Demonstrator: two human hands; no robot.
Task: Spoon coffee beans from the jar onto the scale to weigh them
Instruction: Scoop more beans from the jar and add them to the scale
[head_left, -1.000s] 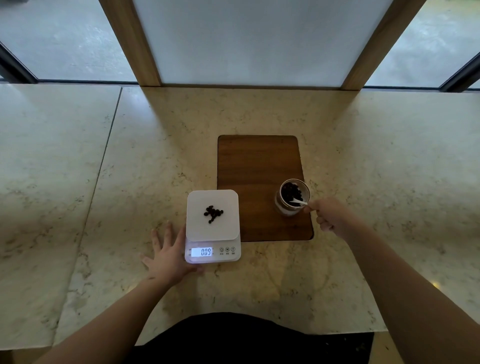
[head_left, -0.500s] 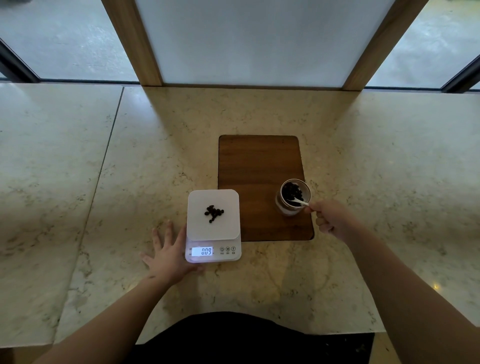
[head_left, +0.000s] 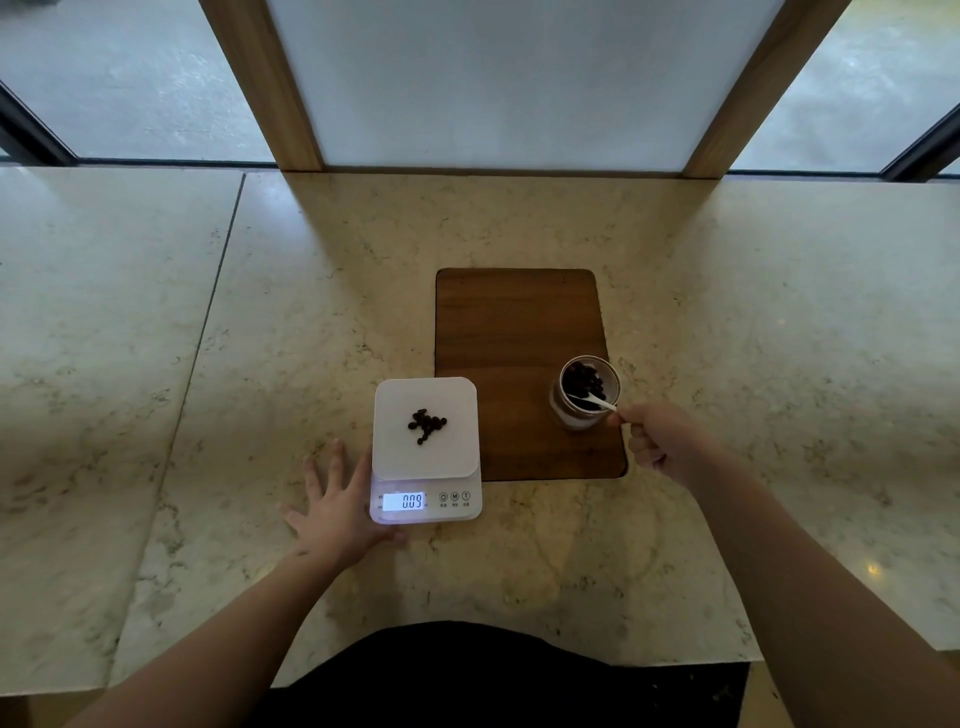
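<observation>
A white digital scale (head_left: 457, 452) sits on the marble counter, its lit display reading 0.09, with a small pile of dark coffee beans (head_left: 426, 425) on its platform. My left hand (head_left: 340, 506) lies flat on the counter, fingers spread, touching the scale's left front corner. A small glass jar (head_left: 587, 392) of beans stands on the right side of a dark wooden board (head_left: 514, 332). My right hand (head_left: 662, 436) is closed on the handle of a white spoon (head_left: 595, 401), whose bowl is down inside the jar among the beans.
The marble counter (head_left: 260, 364) has a seam on the left and its front edge close to my body. A wood-framed frosted panel (head_left: 498, 78) rises behind the counter, with windows on both sides.
Almost nothing differs: the spoon stays in the jar with only a slight shift of my right hand, and my left hand and the scale have not moved.
</observation>
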